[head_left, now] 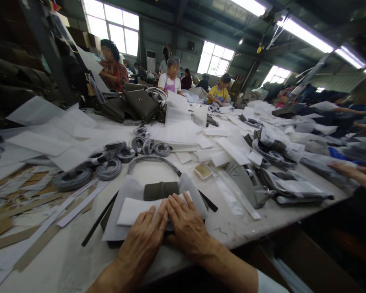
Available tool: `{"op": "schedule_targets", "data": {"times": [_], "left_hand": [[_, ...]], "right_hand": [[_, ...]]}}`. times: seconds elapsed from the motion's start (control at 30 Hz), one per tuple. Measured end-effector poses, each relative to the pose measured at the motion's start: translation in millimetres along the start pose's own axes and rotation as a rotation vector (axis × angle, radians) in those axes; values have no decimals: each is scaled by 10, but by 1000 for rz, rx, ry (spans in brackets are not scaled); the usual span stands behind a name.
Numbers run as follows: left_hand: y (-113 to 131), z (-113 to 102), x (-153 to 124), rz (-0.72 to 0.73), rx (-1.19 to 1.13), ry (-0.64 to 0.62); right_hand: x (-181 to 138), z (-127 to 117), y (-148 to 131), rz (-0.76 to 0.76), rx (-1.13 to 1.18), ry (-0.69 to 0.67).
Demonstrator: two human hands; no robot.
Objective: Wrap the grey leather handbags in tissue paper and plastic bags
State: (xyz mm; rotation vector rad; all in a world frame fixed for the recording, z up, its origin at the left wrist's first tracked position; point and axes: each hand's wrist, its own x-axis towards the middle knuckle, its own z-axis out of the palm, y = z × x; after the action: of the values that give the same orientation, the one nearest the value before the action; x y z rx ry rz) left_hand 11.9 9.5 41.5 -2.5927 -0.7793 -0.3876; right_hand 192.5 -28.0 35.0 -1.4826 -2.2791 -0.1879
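On the table in front of me lies a dark handbag, mostly covered by a thin translucent sheet (111, 224). A folded white padding sheet (131, 209) rests across it, below a dark olive flap or tab (161, 190). My left hand (146, 232) lies on the padding with its fingers stretched out. Beside it, touching at the fingertips, my right hand (186, 217) is also laid flat with fingers extended. A wrapped handle (154, 159) arches from the bag's far side. Dark straps stick out left and right. The bag's near edge is partly hidden under my hands.
Coiled wrapped straps (109, 169) lie beyond the bag to the left. Cardboard strips (27, 234) cover the left side. A small tray (203, 171) stands right of the handle, near a grey bag (247, 185). At far right is another person's hand (343, 169).
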Motion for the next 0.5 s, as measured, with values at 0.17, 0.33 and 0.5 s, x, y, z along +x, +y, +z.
{"op": "schedule_targets", "data": {"times": [0.17,0.33,0.5], "left_hand": [[-7,76,61,35,-25,80],[-31,203,-28,35,-76,178],[-91,188,-70,35,-144,144]], "right_hand": [[-2,-40,-73,56,14,8],[-165,-573,49,36,259,54],[-1111,-1226,893,742,238,472]]}}
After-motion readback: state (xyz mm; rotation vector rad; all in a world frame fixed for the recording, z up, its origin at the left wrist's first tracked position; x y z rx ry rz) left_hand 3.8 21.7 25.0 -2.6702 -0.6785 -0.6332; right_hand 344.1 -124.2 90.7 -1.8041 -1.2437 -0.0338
